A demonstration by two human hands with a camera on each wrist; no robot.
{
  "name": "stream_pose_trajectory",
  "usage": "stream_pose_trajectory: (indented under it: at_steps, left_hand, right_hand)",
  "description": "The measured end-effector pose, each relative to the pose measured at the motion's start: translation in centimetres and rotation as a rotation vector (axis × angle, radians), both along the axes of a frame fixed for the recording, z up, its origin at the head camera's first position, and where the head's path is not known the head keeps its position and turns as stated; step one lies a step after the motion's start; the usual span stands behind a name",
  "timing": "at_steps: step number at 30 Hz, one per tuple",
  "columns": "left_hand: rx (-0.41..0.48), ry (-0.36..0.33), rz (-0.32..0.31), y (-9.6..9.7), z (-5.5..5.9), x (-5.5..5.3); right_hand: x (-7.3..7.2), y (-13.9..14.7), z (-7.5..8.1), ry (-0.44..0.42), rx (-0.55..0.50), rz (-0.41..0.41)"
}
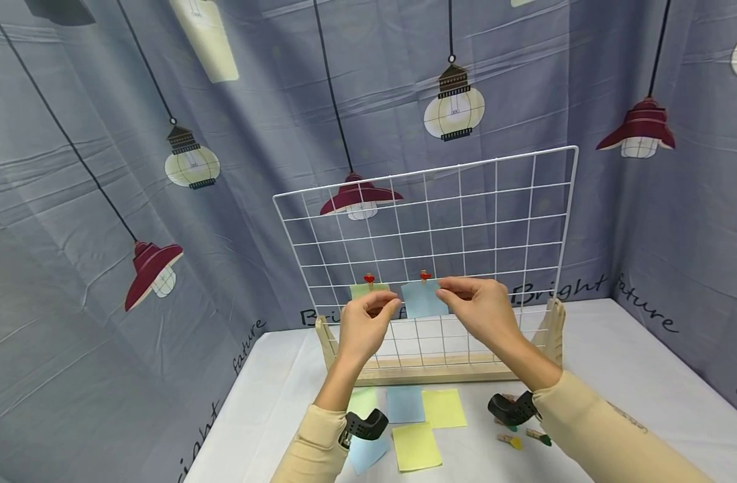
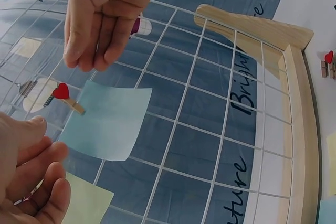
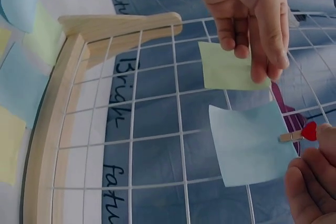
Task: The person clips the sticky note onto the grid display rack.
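Note:
A light blue sticky note (image 1: 424, 300) hangs on a white wire grid (image 1: 425, 172), held at its top edge by a small wooden clothespin with a red heart (image 2: 62, 92). My left hand (image 1: 368, 322) is raised left of this note, fingers loosely bent with nothing between them. On the other side, my right hand (image 1: 481, 308) has its fingertips close to the note's right edge, relaxed and holding nothing. A pale green sticky note (image 3: 226, 69) hangs to the left, partly behind my left hand, under another red-heart clothespin (image 1: 369, 278).
The grid stands in a wooden base (image 1: 434, 373) on a white table. Before it lie blue (image 1: 406, 404), yellow (image 1: 416, 447) and green (image 1: 362, 401) sticky notes. Several small clothespins (image 1: 538, 437) lie at the right, partly behind my right wrist camera. A patterned curtain (image 1: 241, 221) hangs behind.

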State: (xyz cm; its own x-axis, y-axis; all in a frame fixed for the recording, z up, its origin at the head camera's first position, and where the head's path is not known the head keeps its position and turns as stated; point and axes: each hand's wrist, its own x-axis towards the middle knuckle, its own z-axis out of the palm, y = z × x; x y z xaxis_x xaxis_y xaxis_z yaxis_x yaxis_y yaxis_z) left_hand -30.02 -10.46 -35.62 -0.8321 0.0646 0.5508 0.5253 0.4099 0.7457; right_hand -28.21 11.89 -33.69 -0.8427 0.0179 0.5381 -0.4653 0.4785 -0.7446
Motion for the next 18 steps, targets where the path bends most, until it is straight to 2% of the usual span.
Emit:
stream_pose_trajectory:
  at_steps: [7, 18]
  left_hand:
    - [-0.028, -0.015, 0.003, -0.5, -0.1, 0.5]
    - [-0.029, -0.001, -0.014, -1.7, -0.5, 1.5]
  right_hand:
    - [0.7, 1.1, -0.7, -0.026, 0.025, -0.029]
    - [2.3, 2.8, -1.8, -0.058, 0.072, -0.047]
